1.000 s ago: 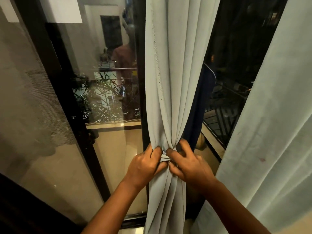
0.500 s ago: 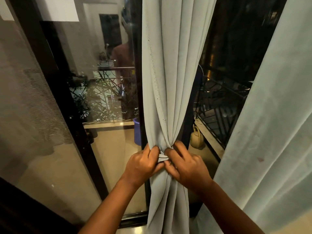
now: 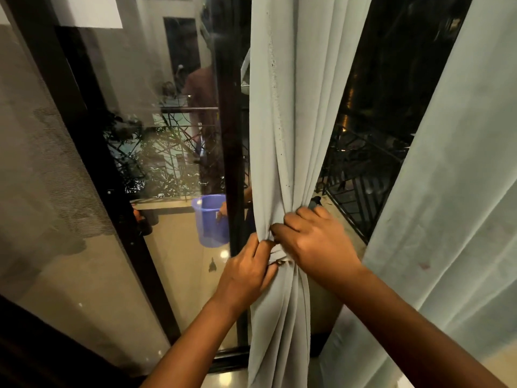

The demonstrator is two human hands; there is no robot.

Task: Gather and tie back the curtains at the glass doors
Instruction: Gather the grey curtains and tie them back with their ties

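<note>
A pale grey curtain [image 3: 293, 121] hangs in the middle, gathered into a narrow bunch at waist height. My left hand [image 3: 246, 273] pinches the bunched cloth from the left. From the right, my right hand [image 3: 313, 242] grips the same gathered spot, fingers curled round the folds. A thin strip of cloth between the two hands is mostly hidden by my fingers. A second pale curtain [image 3: 453, 219] hangs loose on the right.
The glass door [image 3: 156, 135] with its dark frame [image 3: 232, 135] stands left of the gathered curtain. Behind the glass a purple bucket [image 3: 209, 219] sits on the balcony floor. A black metal railing [image 3: 361, 186] shows through the open gap.
The view has shifted, and the purple bucket now shows behind the glass. My right hand has risen slightly on the gathered cloth. Both hands stay on the bunch.
</note>
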